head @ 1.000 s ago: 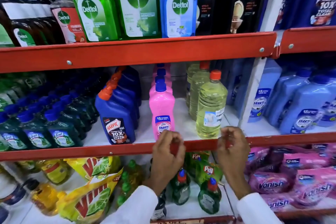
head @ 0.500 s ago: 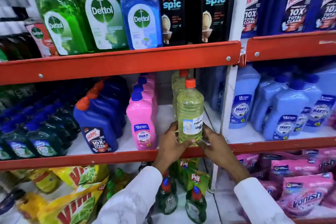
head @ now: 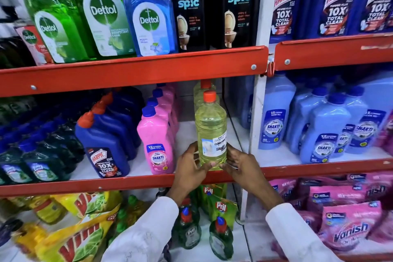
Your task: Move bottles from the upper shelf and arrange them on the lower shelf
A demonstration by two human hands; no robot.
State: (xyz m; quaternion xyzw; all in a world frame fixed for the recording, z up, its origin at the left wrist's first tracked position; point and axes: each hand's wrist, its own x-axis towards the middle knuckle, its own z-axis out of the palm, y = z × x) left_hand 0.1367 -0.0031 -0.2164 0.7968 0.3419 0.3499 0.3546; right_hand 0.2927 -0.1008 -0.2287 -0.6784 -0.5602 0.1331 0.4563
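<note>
A: Head view: why are both hands low on the yellow bottle [head: 210,132] rather than up at its orange cap [head: 209,96]?

B: My guess is control. The left hand [head: 190,171] and right hand [head: 241,167] cup the base from opposite sides, so a tall, narrow bottle stays upright while it is squared up or lifted.

A: And the fingers?

B: The left fingers [head: 191,151] curl round the bottle's left side, and the right fingers [head: 230,153] press its right side just under the label. The thumbs meet across the front of the base. Both hands are closed on the bottle, not spread.

A: Where does the bottle stand?

B: Upright at the front edge of the middle shelf [head: 244,144], right behind that shelf's red rail [head: 127,183]. More yellow bottles [head: 203,91] queue directly behind it, and the pink Shakti bottle [head: 156,147] stands just to its left.

A: Why at the front?

B: Probably because it is the first within reach. The shelf below the rail holds green Pril bottles [head: 188,227], so space there looks tight.
</note>
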